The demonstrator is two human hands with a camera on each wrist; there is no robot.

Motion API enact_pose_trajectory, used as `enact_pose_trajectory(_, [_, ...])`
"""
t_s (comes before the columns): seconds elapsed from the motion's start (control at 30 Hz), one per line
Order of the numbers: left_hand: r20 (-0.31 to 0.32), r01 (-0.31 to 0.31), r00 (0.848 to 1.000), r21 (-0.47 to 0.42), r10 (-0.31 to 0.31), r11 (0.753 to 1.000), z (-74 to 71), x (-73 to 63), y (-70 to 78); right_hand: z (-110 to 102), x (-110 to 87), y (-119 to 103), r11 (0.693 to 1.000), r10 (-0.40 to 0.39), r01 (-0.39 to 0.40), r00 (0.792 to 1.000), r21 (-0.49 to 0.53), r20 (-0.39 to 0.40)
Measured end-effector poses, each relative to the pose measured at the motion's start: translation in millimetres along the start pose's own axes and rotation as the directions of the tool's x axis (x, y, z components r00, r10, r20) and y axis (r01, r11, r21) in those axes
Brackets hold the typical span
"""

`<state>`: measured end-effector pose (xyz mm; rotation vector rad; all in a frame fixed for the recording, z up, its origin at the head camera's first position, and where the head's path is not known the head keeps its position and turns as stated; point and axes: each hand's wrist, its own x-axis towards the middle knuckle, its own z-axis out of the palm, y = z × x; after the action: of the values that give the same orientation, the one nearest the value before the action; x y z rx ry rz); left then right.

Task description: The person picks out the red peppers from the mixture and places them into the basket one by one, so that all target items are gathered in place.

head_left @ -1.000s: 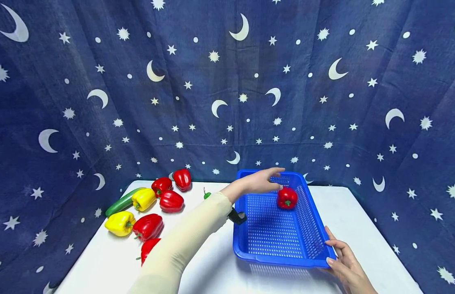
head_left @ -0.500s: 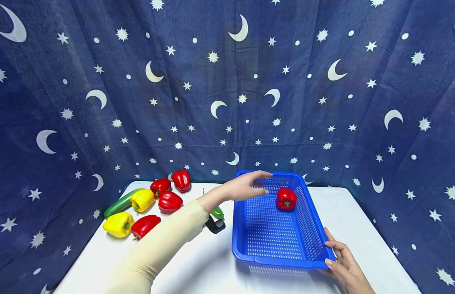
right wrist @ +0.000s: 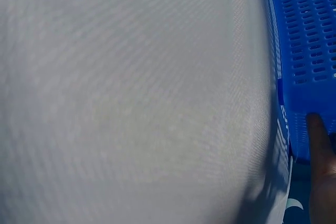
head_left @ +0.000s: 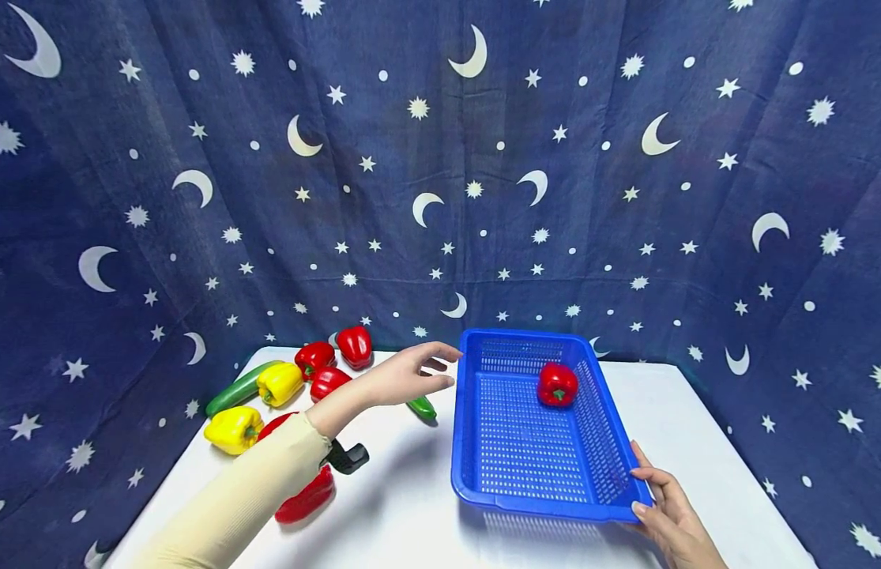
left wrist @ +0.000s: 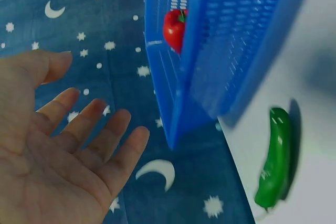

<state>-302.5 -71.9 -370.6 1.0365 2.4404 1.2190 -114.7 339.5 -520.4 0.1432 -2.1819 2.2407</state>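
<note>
A blue perforated plastic basket (head_left: 532, 506) stands on the right half of the table, with one red bell pepper (head_left: 557, 385) in its far right part. My right hand (head_left: 671, 514) grips the basket's near right corner, thumb at the rim and fingers along the outer side. Just left of the basket's left rim, my left hand (head_left: 410, 374) hangs in the air with relaxed, spread fingers and holds nothing. Its empty palm (left wrist: 58, 166) shows in the left wrist view. A green chili pepper (left wrist: 275, 158) lies on the table below that hand.
Several vegetables lie on the left side of the white table (head_left: 412, 521): yellow bell peppers (head_left: 234, 430), red bell peppers (head_left: 355, 348) and a cucumber (head_left: 239, 390). My left forearm partly covers some red ones. A dark blue curtain (head_left: 383, 158) with moons and stars rises behind.
My left hand has moved left, from over the basket near the red bell pepper to outside its left rim. The right hand and the basket have stayed in place.
</note>
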Motion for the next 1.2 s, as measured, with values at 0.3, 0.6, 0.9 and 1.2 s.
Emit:
enact_pose_trajectory(0.3, [-0.035,0.091,0.995,-0.01,-0.091,0.996,-26.3,-56.7,-29.3,-0.1,0.6,2.3,0.998,-0.065,0.065,0.997,0.012,0.046])
enact_pose_trajectory(0.6, [-0.029,0.199,0.98,0.042,-0.198,0.979,-44.9,-111.7,-54.4,-2.0,1.3,5.3,0.999,-0.036,0.036,0.999,-0.004,0.02])
enact_pose_trajectory(0.9, [0.078,0.308,0.949,-0.035,-0.305,0.951,-48.9,-149.3,-70.7,-2.4,0.1,7.5,0.999,-0.048,0.048,0.998,0.008,0.038])
enact_pose_trajectory(1.2, [0.146,0.396,0.904,0.072,-0.402,0.916,-46.4,-176.3,-79.0,-3.0,1.5,5.8,1.0,-0.021,0.021,1.0,-0.012,0.017])
